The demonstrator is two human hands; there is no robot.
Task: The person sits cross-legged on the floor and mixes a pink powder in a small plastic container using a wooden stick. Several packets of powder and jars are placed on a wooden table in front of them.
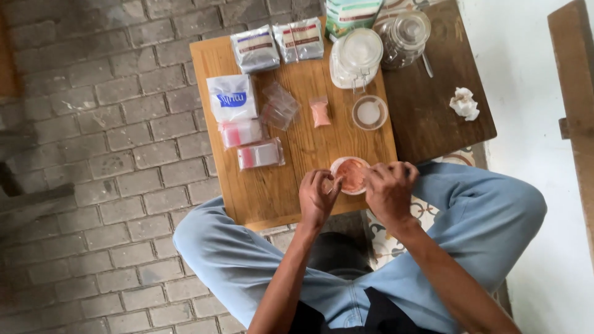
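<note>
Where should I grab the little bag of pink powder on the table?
Pinch the little pink powder bag by its clear, empty top edge, coming from above. It lies flat, with the powder settled in the lower part, and there is free wooden table around it.

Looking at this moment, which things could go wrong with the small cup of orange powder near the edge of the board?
1. The small cup of orange powder sits close to the wooden board's near edge, between the left hand and right hand; a slip could tip it onto the jeans.
2. The open cup of white powder stands just beyond; a forward reach might knock it.
3. The small sachet of orange powder lies loose nearby and could get swept aside.
</note>
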